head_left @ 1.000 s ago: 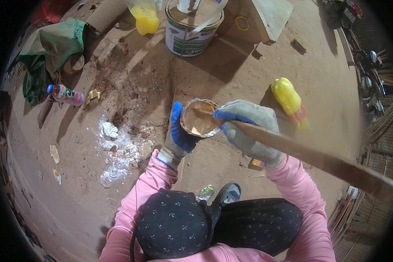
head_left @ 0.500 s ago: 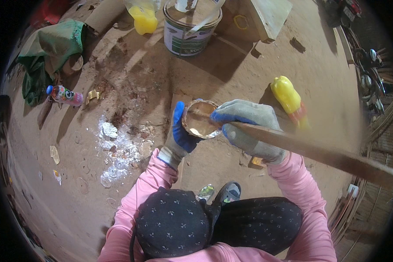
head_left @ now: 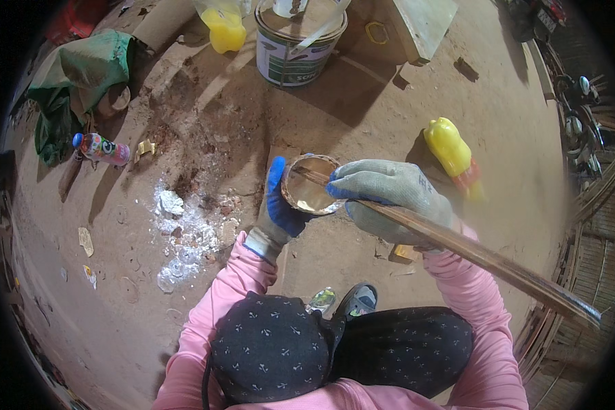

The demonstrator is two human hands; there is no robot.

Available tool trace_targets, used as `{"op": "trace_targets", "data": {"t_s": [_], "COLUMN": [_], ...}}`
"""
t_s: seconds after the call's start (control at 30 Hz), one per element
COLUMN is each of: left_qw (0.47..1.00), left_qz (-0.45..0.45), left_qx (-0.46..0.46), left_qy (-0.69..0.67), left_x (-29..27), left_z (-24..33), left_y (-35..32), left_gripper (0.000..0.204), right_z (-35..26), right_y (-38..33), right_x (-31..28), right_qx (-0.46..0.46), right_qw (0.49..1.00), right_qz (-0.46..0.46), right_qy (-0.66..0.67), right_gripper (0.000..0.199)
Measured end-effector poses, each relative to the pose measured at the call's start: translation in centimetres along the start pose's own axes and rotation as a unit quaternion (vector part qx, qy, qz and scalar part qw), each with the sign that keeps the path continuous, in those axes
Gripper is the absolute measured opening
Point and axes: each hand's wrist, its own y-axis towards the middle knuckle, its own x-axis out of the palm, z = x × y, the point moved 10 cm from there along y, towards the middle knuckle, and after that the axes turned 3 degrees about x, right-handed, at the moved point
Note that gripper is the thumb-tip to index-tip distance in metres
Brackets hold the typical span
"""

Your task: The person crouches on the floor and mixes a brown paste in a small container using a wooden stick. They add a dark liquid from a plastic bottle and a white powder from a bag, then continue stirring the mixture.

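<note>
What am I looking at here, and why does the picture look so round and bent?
There is no machine: this is one view from a wide fisheye camera worn on a person's head, looking down at their own gloved hands. The lens bends straight edges near the rim. The pink sleeves and dark patterned cloth at the bottom belong to the wearer, who is low over a dirt floor.

The left hand grips a small round tin with brownish liquid inside. The right hand holds a long thin wooden stick, its tip dipped into the tin.

Around them lie a large paint can, a yellow bottle, a yellow bag, a green cloth, a small colourful bottle and a patch of white powder.
</note>
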Motion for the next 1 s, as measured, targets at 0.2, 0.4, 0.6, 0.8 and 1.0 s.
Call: {"op": "trace_targets", "data": {"t_s": [0.2,0.4,0.6,0.8,1.0], "left_qw": [0.999,0.999,1.0,0.999,0.999], "left_qz": [0.019,0.025,-0.003,0.033,0.003], "left_qx": [-0.013,0.002,-0.015,-0.001,-0.011], "left_qy": [-0.022,-0.022,-0.025,-0.023,-0.049], "left_x": [-0.5,-0.7,-0.1,-0.8,-0.7], "left_z": [0.5,0.4,0.3,0.0,0.3], "left_y": [-0.5,-0.2,-0.3,0.0,-0.1], "left_gripper": [0.081,0.083,0.082,0.08,0.08], "right_z": [0.5,-0.2,0.3,0.8,1.7], "right_y": [-0.6,0.0,-0.4,-0.3,-1.1], "right_x": [-1.3,0.4,-1.1,-1.3,-1.3], "right_qx": [0.03,0.001,0.021,0.036,0.113], "right_qw": [0.996,1.0,0.995,0.998,0.993], "right_qz": [0.004,-0.011,-0.023,-0.021,-0.001], "right_qy": [0.084,0.026,0.099,-0.047,0.037], "right_gripper": [0.03,0.029,0.029,0.034,0.024]}}
